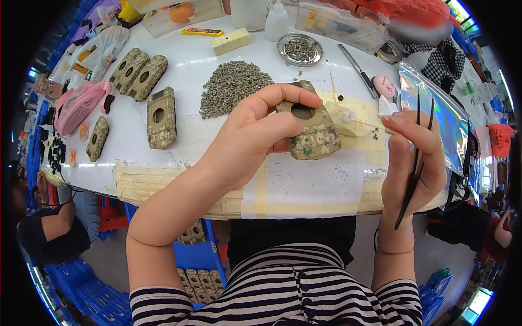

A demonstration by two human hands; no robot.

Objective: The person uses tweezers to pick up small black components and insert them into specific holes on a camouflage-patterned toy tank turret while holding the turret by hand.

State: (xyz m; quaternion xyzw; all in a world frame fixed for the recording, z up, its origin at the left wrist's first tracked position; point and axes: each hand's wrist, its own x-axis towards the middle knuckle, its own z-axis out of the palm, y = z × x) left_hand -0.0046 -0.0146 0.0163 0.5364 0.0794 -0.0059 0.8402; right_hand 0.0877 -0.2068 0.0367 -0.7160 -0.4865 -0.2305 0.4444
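Note:
My left hand (255,122) is closed round a camouflage-patterned toy tank hull (316,130), thumb and fingers near its round hole. In my right hand (416,157) a thin wooden stick (375,126) is pinched between thumb and fingers. Black tweezers (414,174) also lie in that hand, their tips pointing away from me. The stick's far end reaches a small white container (349,116) on a yellowish block (350,127), just right of the hull. Whether the tip touches the container, I cannot tell.
Several similar hulls (161,118) stand at the left. Behind my left hand lies a heap of small grey-brown parts (234,87); a round metal dish (300,50) holds more. A cream block (230,42), a white squeeze bottle (277,22) and a pink mesh pouch (81,106) are around.

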